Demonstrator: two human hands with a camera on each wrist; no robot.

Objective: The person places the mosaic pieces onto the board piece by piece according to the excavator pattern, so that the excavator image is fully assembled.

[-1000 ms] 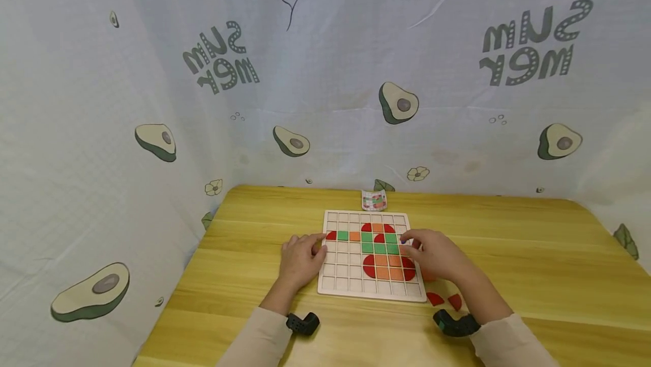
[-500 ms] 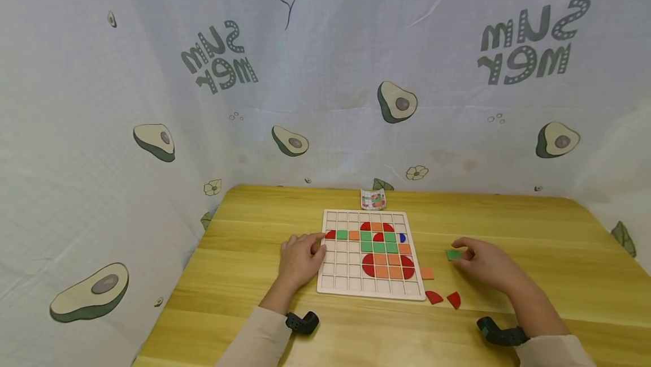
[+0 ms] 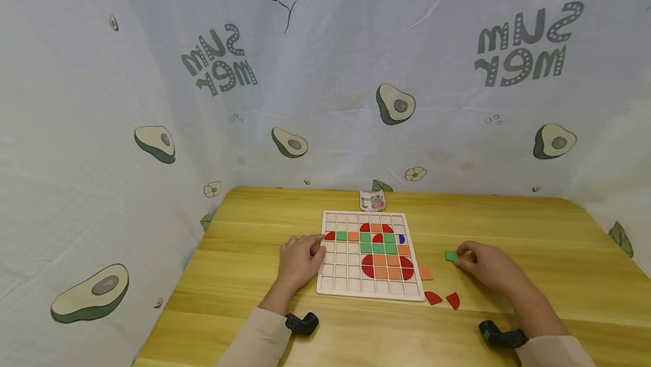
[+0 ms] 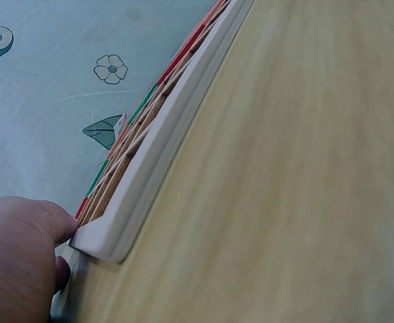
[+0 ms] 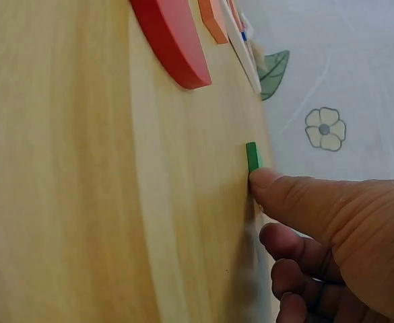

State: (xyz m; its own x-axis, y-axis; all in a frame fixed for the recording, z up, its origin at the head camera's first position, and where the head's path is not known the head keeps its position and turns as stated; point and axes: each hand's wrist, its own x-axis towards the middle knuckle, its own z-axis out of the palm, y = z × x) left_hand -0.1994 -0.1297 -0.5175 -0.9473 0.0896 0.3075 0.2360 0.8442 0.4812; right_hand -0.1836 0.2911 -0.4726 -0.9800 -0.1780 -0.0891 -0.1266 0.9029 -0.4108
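Observation:
My left hand (image 3: 300,260) grips the left edge of a pale wooden grid board (image 3: 348,285) with thumb and forefinger. In the left wrist view the thumb (image 4: 52,222) lies against the board's corner. Red, green and orange tiles fill several cells, and a blue half-round piece (image 3: 402,238) sits near the right side. Right of the board, my right hand (image 3: 485,265) pinches the right side of a green square tile (image 3: 450,255) low at the table. Its thumb (image 5: 267,185) touches the green tile in the right wrist view; the other fingers are curled.
An orange square tile (image 3: 426,273) lies against the board's right edge. Two red quarter-round tiles (image 3: 433,298) lie on the wooden table (image 3: 244,225) near its front right corner. A small patterned card (image 3: 372,201) stands behind the board, before a printed cloth (image 3: 325,73).
My right hand has left the blue piece on the board and moved right to the green tile, which has shifted very little. My left hand stays at the board's edge.

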